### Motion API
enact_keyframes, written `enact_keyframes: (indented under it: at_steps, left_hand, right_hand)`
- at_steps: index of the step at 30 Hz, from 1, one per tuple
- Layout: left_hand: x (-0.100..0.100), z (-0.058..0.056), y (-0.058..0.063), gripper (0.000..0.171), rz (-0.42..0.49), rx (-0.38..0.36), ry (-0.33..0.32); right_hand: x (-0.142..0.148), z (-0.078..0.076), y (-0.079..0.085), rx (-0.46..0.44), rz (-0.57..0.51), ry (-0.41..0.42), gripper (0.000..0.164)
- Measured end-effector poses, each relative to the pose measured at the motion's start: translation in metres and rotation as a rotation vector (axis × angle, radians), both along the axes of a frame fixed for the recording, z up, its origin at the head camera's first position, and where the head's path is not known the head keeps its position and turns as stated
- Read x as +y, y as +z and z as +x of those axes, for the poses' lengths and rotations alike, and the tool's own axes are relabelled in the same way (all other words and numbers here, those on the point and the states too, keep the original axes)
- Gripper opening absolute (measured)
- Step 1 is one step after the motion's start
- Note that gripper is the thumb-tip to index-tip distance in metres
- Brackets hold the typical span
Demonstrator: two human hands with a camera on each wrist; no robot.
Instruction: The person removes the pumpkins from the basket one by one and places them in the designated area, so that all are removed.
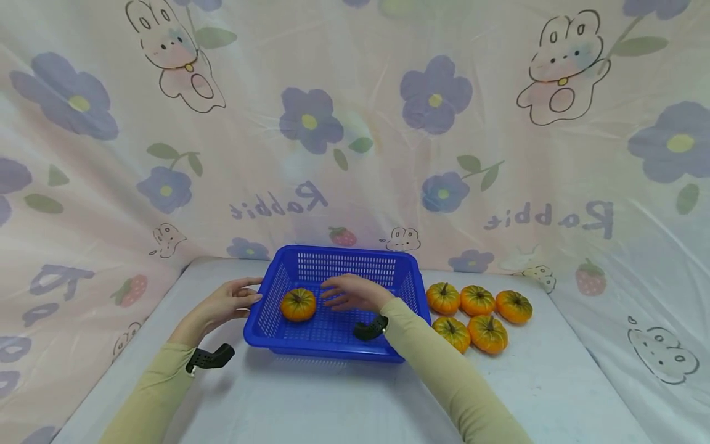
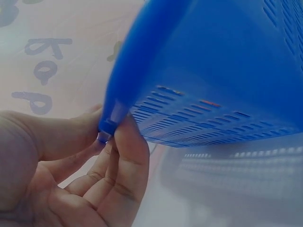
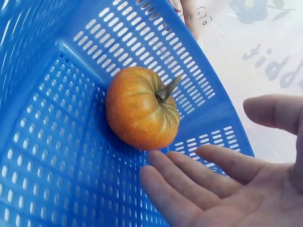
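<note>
A blue plastic basket (image 1: 338, 354) with slotted walls stands on the table. One small orange pumpkin (image 1: 298, 304) with green streaks sits inside it, toward the left. My left hand (image 1: 224, 305) pinches the basket's left rim (image 2: 113, 111) between thumb and fingers. Over the inside of the basket is my right hand (image 1: 355, 293), its fingers extended toward the pumpkin. In the right wrist view the spread, empty fingers (image 3: 189, 175) lie right beside the pumpkin, thumb held apart.
Several more pumpkins (image 1: 478, 301) lie on the white table (image 1: 344, 401) close to the basket's right side, partly behind the right forearm. A patterned curtain (image 1: 366, 154) with flowers and rabbits hangs behind the table.
</note>
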State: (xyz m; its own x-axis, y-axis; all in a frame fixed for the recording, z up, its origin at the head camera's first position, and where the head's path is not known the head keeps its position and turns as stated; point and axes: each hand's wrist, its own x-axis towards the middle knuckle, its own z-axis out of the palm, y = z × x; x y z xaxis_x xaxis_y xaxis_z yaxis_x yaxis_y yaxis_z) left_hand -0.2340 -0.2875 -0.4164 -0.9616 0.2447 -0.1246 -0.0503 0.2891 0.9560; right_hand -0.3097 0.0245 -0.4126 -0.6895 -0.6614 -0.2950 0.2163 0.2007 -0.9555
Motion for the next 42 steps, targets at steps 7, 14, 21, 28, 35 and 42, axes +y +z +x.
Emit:
enact_keyframes:
  at_steps: [7, 14, 21, 28, 35, 42]
  left_hand:
    - [0.001, -0.001, 0.001, 0.062, 0.001, 0.006, -0.002]
    - [0.0, -0.001, 0.0, 0.062, 0.006, 0.001, 0.004]
    - [0.0, 0.0, 0.0, 0.062, 0.002, -0.002, 0.006]
    - [0.0, 0.001, -0.001, 0.061, -0.008, -0.004, 0.016]
    - [0.001, 0.0, -0.001, 0.061, -0.004, -0.007, 0.012]
    - [0.001, 0.001, 0.0, 0.061, -0.014, 0.006, 0.002]
  right_hand:
    - [-0.01, 0.003, 0.0, -0.016, 0.021, -0.03, 0.04]
    - [-0.018, 0.002, -0.002, -0.047, 0.027, -0.045, 0.051]
    - [-0.024, 0.003, -0.005, -0.105, 0.008, -0.08, 0.053]
    - [-0.03, 0.003, -0.011, -0.129, 0.01, -0.095, 0.05]
    - [-0.032, 0.004, -0.011, -0.151, 0.032, -0.104, 0.048]
    - [-0.032, 0.002, -0.012, -0.16, 0.029, -0.1, 0.048]
